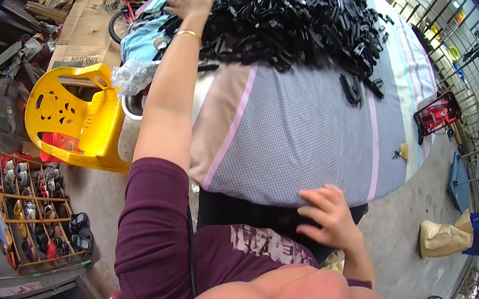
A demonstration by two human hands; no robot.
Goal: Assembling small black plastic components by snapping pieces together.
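A large heap of small, long black plastic pieces [291, 18] covers the far half of the cloth-covered table [307, 134]; their exact kind cannot be made out. My left arm is stretched far forward. At the heap's left edge, my left hand [190, 3] is open, fingers spread above a light blue cloth [139, 38], with nothing visible in it. Close to my body, my right hand [330, 217] hovers by the table's front edge, fingers apart and holding nothing. A few loose black pieces [351, 90] lie on the grey cloth in front of the heap.
A yellow plastic chair [99, 123] stands left of the table, beside crumpled clear plastic [133, 78]. A phone-like device [438, 113] is at the table's right edge. A shoe rack [34, 211] sits lower left, and a tan sack [447, 238] on the right floor.
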